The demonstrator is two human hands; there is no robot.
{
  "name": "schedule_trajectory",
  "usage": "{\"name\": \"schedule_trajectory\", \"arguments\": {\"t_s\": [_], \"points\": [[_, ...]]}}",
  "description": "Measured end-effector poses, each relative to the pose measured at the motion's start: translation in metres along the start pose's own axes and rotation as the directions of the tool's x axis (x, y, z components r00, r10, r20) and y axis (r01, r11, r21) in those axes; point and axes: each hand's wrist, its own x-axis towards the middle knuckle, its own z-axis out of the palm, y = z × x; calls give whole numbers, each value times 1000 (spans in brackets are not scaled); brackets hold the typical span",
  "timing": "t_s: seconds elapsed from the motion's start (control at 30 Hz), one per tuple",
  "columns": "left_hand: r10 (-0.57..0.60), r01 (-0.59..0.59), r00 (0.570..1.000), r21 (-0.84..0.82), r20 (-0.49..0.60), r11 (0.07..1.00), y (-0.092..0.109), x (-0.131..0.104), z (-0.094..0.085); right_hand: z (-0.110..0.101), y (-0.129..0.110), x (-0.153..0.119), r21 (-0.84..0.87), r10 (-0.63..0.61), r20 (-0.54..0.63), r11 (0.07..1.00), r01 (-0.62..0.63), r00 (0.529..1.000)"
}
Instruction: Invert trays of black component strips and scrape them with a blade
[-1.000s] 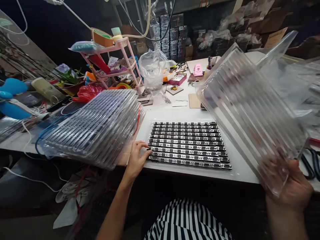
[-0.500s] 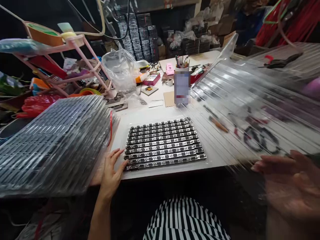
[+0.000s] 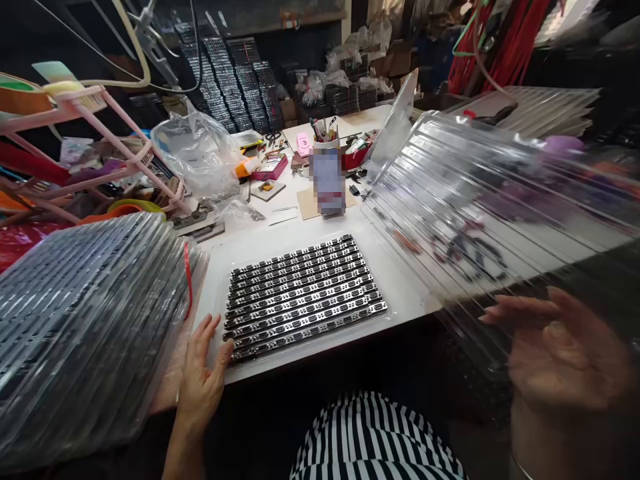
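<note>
A left hand [image 3: 203, 373], thumb and fingers parted wide, flanks black-and-silver connector strips [image 3: 303, 295]; blur hides whether the right hand [image 3: 565, 353] grips a clear, ridged plastic tray [image 3: 440, 157], cropped at right.

Light falls brightly on the white worktop [image 3: 290, 193], while the room behind sinks into shadow. A pink rack [image 3: 143, 163] stands at ten o'clock, with a cream cable [image 3: 141, 67] looping above it. Tall dark stacks [image 3: 220, 80] rise at eleven. A pale post [image 3: 346, 20] is upright at twelve, cardboard boxes [image 3: 400, 59] at one. Red strands [image 3: 513, 53] hang at two, beside a bright patch. Toward seven, darkness hides the floor.
</note>
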Motion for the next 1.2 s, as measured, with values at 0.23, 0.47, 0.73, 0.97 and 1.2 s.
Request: {"name": "schedule_trajectory", "arguments": {"t_s": [0.23, 0.47, 0.73, 0.97, 1.2], "points": [[73, -75, 997, 86, 29, 993, 3, 1, 0, 0, 6, -5, 68, -106, -2, 992, 106, 994], [47, -51, 998, 96, 46, 994, 8, -1, -1, 7, 4, -8, 48, -114, -3, 992, 114, 993], [54, -57, 998, 92, 43, 994, 8, -1, 0, 15, 2, -8, 52, -160, 9, 986, 159, 987], [65, -69, 997, 93, 44, 993, 6, -1, 0, 13, 10, -7, 45, -191, 21, 981, 190, 981], [36, -39, 998, 64, 45, 997, 9, -3, 1, 24, -4, -12, 28, -32, 39, 999, 30, 999]]}}
